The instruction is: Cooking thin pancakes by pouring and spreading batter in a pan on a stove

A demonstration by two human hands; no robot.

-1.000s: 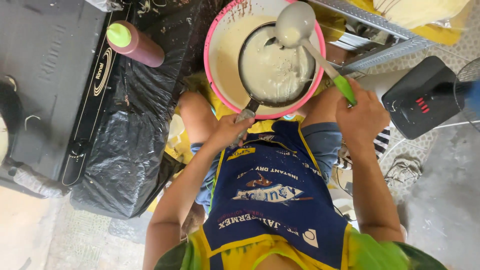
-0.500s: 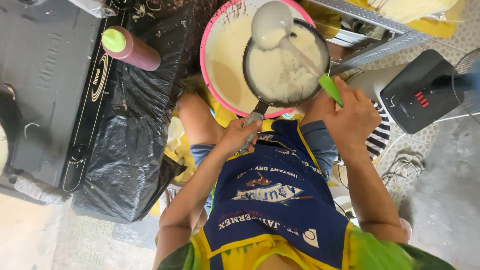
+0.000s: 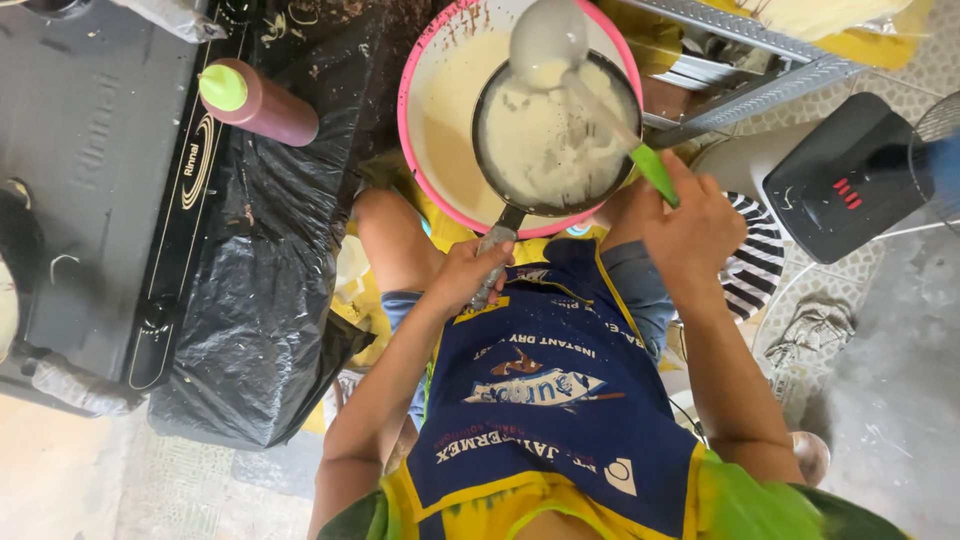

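Left hand (image 3: 468, 275) fingers wrapped on the handle of a small black pan (image 3: 552, 140) of pale batter, held over the pink basin (image 3: 425, 90); right hand (image 3: 690, 225) fingers closed on the green-handled ladle (image 3: 548, 38), its bowl tipped at the pan's far edge. Left of the basin: squeeze bottle (image 3: 258, 102) lying on black plastic sheet (image 3: 270, 300) beside a gas stove (image 3: 90, 180). Right: metal rack (image 3: 760, 80), black box (image 3: 845, 180) near the ladle hand.

Pale cream batter coats the black frying pan (image 3: 553, 140), and the same cream fills the pink-rimmed basin (image 3: 425, 95) beneath it. The ladle (image 3: 548, 40) shows silver-grey, its handle bright green. Left of the basin, a maroon bottle (image 3: 265, 105) wears a lime-green cap. Below, a navy apron (image 3: 545, 400) edged yellow; right of it, black-and-white stripes on a stool (image 3: 755, 265).
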